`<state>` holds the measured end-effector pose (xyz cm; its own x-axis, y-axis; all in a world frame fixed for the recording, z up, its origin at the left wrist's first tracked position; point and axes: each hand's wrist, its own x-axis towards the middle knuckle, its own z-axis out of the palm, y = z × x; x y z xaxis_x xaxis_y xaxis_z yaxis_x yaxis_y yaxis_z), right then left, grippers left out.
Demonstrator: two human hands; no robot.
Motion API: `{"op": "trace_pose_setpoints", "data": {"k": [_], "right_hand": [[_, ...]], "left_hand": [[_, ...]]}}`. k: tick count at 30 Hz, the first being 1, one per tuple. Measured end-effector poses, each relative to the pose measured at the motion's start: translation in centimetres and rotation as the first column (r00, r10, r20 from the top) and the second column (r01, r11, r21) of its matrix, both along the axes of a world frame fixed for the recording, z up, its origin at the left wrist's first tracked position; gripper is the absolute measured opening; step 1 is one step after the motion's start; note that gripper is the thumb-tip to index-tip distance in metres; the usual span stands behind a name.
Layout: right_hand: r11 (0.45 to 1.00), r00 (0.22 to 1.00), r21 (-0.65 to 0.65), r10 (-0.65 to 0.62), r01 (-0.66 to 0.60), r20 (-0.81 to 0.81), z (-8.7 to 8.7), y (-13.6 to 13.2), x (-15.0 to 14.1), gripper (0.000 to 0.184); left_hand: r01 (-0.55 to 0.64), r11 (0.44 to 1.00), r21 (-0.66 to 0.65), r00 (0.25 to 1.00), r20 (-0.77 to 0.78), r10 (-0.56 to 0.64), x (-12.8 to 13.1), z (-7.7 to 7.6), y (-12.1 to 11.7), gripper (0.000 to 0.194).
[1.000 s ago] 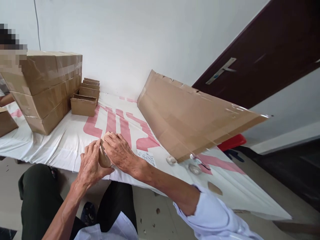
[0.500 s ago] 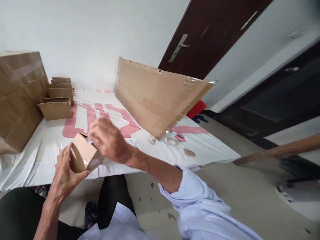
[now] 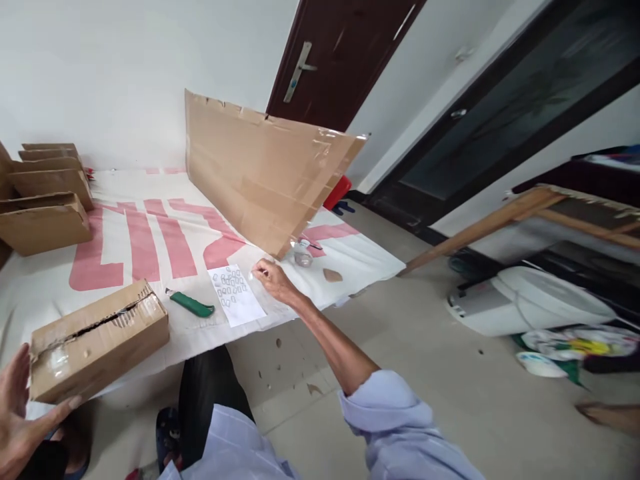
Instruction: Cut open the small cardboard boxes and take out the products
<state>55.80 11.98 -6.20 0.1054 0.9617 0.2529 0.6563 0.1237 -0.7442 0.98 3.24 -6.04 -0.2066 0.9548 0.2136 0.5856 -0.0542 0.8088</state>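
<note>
A long closed cardboard box point(image 3: 100, 340) lies at the table's front left, with a dark slit along its top and shiny clear tape at its near-left end. My left hand point(image 3: 30, 420) grips that end, thumb along the front side and fingers at the left. Over the table, my right hand point(image 3: 273, 280) is closed in a pinch beside a paper sheet point(image 3: 235, 297) printed with small outlined shapes. Something small and whitish shows at its fingertips, too small to name. Between box and sheet rests a green utility knife point(image 3: 191, 305).
A large cardboard panel point(image 3: 260, 173) stands slanted behind my right hand. By its lower corner are crumpled clear tape point(image 3: 303, 255) and a cardboard scrap point(image 3: 332, 275). Open cardboard boxes point(image 3: 45, 223) stand at the left. A white bucket point(image 3: 545, 303) lies on the floor at right.
My right hand has moved away from the box, rightward past the sheet. The box has been lowered and turned lengthwise, my left hand still on it. The view has swung right; knife and sheet now show fully.
</note>
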Motion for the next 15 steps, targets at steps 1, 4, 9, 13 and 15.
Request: {"op": "trace_pose_setpoints", "data": {"k": [1, 4, 9, 13, 15], "right_hand": [[1.0, 1.0, -0.026, 0.012, -0.012, -0.002, -1.2, -0.4, -0.1, 0.011], [0.994, 0.998, -0.093, 0.057, -0.058, -0.011, -3.5, -1.5, -0.8, 0.013], [0.985, 0.994, -0.14, 0.107, -0.104, 0.009, -5.2, -2.0, -1.9, 0.011], [0.985, 0.994, -0.152, 0.092, -0.082, 0.058, -5.9, -1.5, -2.2, 0.011], [0.986, 0.993, -0.155, 0.083, -0.068, 0.088, -6.3, -1.3, -2.0, 0.012]], "left_hand": [[-0.009, 1.0, -0.014, 1.0, 0.021, 0.01, -0.1, -0.1, 0.2, 0.109], [-0.081, 0.993, -0.082, 0.991, -0.117, 0.071, -0.1, 0.4, 0.6, 0.104], [-0.044, 0.997, -0.062, 0.996, -0.075, 0.04, 0.2, 1.2, 1.2, 0.111], [0.002, 0.999, -0.053, 0.999, -0.035, -0.004, -0.2, 0.8, 2.0, 0.109], [-0.002, 0.999, -0.038, 0.997, -0.071, 0.0, -0.5, 0.6, 2.3, 0.109]]}}
